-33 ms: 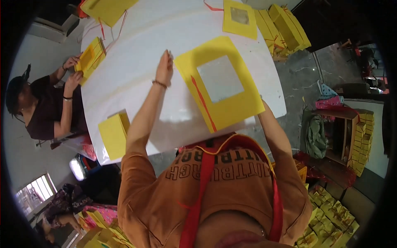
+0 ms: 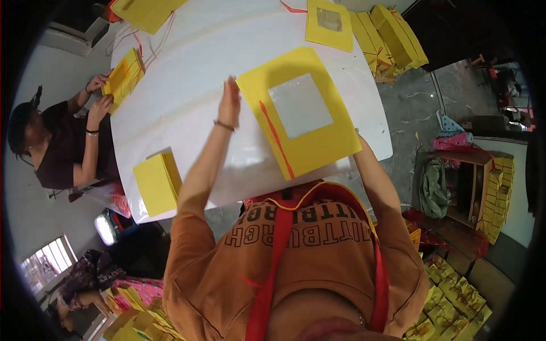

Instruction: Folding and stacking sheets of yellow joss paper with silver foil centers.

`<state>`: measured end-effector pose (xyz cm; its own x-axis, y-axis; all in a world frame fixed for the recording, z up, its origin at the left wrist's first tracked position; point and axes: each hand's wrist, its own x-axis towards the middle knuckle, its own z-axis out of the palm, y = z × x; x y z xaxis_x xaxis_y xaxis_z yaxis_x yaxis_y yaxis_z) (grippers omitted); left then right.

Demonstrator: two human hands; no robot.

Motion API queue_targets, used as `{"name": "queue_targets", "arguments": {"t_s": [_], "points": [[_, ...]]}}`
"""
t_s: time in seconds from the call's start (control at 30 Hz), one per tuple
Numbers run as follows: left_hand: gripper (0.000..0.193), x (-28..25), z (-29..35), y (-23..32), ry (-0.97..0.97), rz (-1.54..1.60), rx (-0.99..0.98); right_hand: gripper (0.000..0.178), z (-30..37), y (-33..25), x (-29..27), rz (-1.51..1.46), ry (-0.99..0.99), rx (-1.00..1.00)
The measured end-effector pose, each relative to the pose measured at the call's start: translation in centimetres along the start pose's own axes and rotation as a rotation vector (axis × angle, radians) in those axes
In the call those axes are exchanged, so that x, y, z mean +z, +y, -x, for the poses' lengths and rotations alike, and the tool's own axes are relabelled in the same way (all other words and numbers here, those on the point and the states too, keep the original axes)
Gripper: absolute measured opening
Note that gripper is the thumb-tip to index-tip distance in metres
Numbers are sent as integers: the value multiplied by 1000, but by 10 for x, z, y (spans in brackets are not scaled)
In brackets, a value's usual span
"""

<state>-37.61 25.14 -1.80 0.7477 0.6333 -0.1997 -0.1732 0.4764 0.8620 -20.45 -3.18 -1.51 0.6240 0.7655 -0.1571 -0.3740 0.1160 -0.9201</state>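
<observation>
In front of me a yellow paper bag (image 2: 310, 145) with a clear square window (image 2: 300, 105) lies flat-sided and slightly turned. A red ribbon (image 2: 275, 139) runs along its left side. My left hand (image 2: 230, 103) is beside the bag's upper left edge, fingers stretched out and holding nothing. Behind the bag's lower right edge goes my right hand (image 2: 358, 136); little more than its wrist shows, and its fingers are hidden.
On the white table (image 2: 187, 119) are a folded yellow stack (image 2: 156, 184) at the near left and another windowed bag (image 2: 330, 38) at the far right. Several yellow bags (image 2: 398, 35) stand beyond. At the left a co-worker (image 2: 71, 139) handles a yellow bag (image 2: 123, 79).
My left hand's fingers have gone from curled to stretched out, and the hand has come slightly nearer. The bag has shifted a little to the left.
</observation>
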Motion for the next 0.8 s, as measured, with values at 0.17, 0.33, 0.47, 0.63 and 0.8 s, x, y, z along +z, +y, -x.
{"name": "queue_targets", "arguments": {"t_s": [0.17, 0.33, 0.47, 0.63, 0.8], "points": [[72, 74, 108, -37, 1, 156, 24, 61, -3, -1, -9, 60, -56, 26], [77, 103, 124, -23, 134, 181, -215, 61, -2, 8, 20, 131, -156, 42], [79, 102, 120, -15, 120, 130, -166, 61, -2, 3, 16, 188, -224, 21], [83, 96, 97, 11, 89, 119, 39, 62, -19, -20, 4, 262, -296, -35], [85, 108, 71, 55, 85, 54, 212, 72, -60, -98, 38, 89, -263, -45]]}}
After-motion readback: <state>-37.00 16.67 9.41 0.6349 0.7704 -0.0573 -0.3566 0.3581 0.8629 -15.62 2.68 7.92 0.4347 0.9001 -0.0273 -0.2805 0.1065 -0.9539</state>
